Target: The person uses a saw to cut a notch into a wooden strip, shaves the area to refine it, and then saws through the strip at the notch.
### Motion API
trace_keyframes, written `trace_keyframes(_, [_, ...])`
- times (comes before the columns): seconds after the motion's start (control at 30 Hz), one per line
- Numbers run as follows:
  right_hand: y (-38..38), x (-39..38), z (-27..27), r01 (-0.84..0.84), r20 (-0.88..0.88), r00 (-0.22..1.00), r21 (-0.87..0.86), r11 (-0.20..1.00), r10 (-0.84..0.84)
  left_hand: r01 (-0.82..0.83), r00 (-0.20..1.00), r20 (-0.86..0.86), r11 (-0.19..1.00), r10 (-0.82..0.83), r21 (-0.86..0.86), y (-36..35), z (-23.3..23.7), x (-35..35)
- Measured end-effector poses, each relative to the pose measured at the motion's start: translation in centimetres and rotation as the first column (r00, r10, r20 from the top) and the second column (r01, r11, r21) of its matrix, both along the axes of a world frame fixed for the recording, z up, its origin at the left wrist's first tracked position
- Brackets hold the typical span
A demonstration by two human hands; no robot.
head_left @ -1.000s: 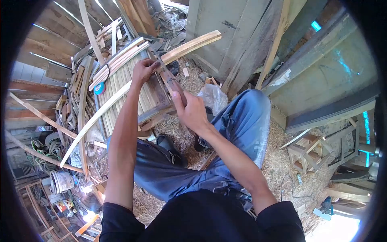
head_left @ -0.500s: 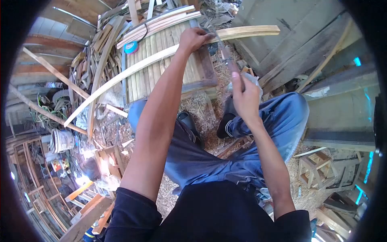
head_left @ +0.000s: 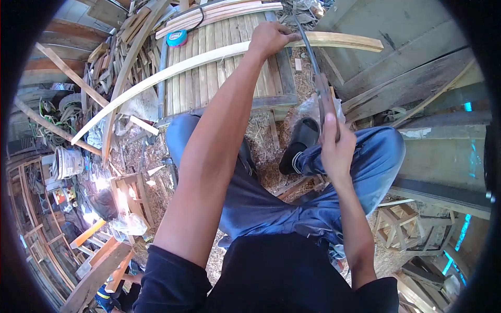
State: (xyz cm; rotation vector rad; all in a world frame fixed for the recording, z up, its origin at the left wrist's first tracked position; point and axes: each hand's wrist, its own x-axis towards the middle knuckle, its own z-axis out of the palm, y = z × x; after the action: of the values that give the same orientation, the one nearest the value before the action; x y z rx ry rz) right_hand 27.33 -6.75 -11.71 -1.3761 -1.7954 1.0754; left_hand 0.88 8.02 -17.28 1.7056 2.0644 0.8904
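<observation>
A long pale wooden strip (head_left: 182, 64) lies across the slatted wooden panel (head_left: 201, 93) and sticks out past it on both sides. Near its right part, my left hand (head_left: 270, 39) is closed on the strip and holds it against the panel. My right hand (head_left: 336, 146) grips the wooden handle of a handsaw (head_left: 314, 61). The saw's thin blade points up and away and crosses the strip just right of my left hand. Whether its teeth are in the wood cannot be made out.
A blue and pink tape measure (head_left: 177, 38) and several thin strips (head_left: 219, 15) lie on the panel's far part. Scrap wood (head_left: 99, 70) is piled at the left. A wooden frame (head_left: 399, 227) stands at the lower right. Part of another person (head_left: 112, 297) shows at the lower left.
My right hand has moved nearer to my body with the saw. The view has shifted, so the panel and strip appear higher and further right. My left hand still holds the strip.
</observation>
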Motion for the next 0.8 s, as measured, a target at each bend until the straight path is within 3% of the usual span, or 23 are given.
trace_keyframes(0.23, [-2.5,1.8,0.9,0.044,-0.06,0.997,-0.139,0.989,-0.053,-0.009,0.997,0.074,1.0,0.007,0.025,-0.1,-0.4,0.2])
trace_keyframes(0.43, [2.1,-1.5,1.1,0.049,0.0,0.999,-0.044,0.998,-0.049,0.019,0.998,0.059,1.0,-0.02,0.013,-0.1,-0.1,0.1])
trace_keyframes(0.53, [3.7,-2.7,1.2,0.063,0.024,0.998,0.102,0.993,-0.066,0.036,0.998,0.056,0.996,-0.041,0.082,-0.5,0.1,0.2])
trace_keyframes(0.77, [-0.4,1.2,1.7,0.014,0.004,1.0,0.024,1.0,-0.014,0.027,0.997,0.067,0.999,-0.03,0.048,-0.5,0.4,0.4])
trace_keyframes(0.8, [-1.1,1.9,1.9,0.028,-0.027,0.999,-0.061,0.998,-0.03,0.031,0.998,0.055,0.998,-0.035,0.056,-0.4,0.4,0.5])
